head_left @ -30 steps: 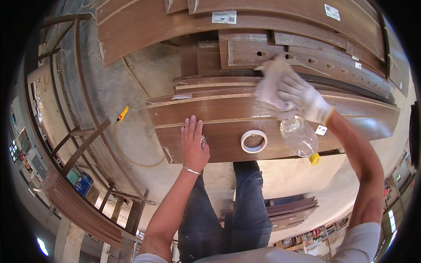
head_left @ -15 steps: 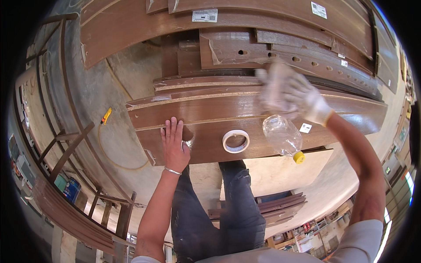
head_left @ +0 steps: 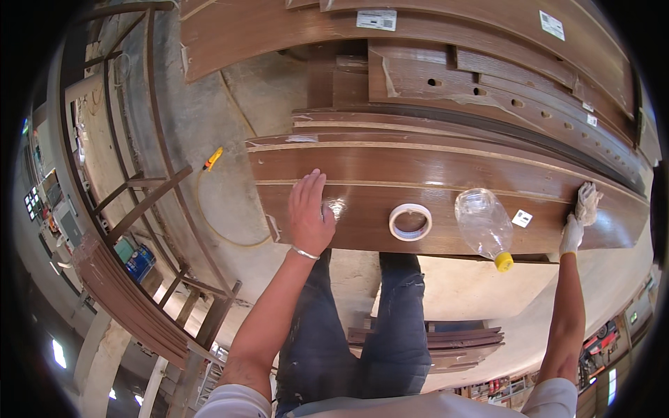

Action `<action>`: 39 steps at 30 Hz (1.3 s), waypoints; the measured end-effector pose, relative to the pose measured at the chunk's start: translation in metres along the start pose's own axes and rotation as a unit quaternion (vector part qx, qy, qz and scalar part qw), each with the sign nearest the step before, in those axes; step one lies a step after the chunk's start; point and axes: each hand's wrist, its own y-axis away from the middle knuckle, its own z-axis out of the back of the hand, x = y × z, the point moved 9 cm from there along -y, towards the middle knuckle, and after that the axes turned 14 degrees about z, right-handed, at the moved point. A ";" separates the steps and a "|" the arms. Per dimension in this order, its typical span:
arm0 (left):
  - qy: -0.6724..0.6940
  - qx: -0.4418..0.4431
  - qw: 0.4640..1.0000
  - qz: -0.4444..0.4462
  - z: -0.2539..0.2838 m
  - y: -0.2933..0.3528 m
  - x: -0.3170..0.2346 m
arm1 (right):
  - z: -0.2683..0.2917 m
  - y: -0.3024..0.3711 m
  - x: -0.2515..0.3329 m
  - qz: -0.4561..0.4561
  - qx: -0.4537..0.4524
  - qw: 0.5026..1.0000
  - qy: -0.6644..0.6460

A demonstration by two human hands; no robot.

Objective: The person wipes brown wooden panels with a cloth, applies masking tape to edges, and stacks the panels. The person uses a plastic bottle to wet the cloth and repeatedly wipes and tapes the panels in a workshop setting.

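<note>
A long brown board (head_left: 362, 226) lies across in front of me, with a raised pale-edged strip along it. My left hand (head_left: 310, 209), bare, rests flat near the board's left end, fingers stretched forward. Far along to the right, my right hand (head_left: 573, 233) wears a white glove and presses a crumpled whitish cloth (head_left: 589, 198) on the board. Between the hands sit a roll of white tape (head_left: 410, 237) and a clear plastic bottle (head_left: 482, 217). The bottle lies on its side, its yellow cap (head_left: 504, 262) reaching past the near edge.
More brown boards (head_left: 446, 76) are stacked beyond, some with holes and white labels. To the left stands a dark metal frame (head_left: 150, 104). A yellow-handled tool (head_left: 214, 159) with a hose lies on the concrete floor. Under the near edge is a pale panel (head_left: 460, 285).
My right hand has swept with the cloth from above the bottle to the board's right end. My left hand stays on the board. The whole view has shifted.
</note>
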 end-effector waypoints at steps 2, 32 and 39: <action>0.035 -0.045 0.998 0.019 0.016 -0.017 0.006 | 0.003 0.027 0.031 0.081 -0.012 0.997 0.007; 0.111 -0.109 0.987 -0.047 0.018 -0.129 0.000 | -0.266 0.408 0.539 0.595 -0.007 0.803 0.046; 0.027 -0.138 0.978 0.151 0.058 -0.194 0.089 | -0.280 0.412 0.537 0.603 -0.037 0.784 0.142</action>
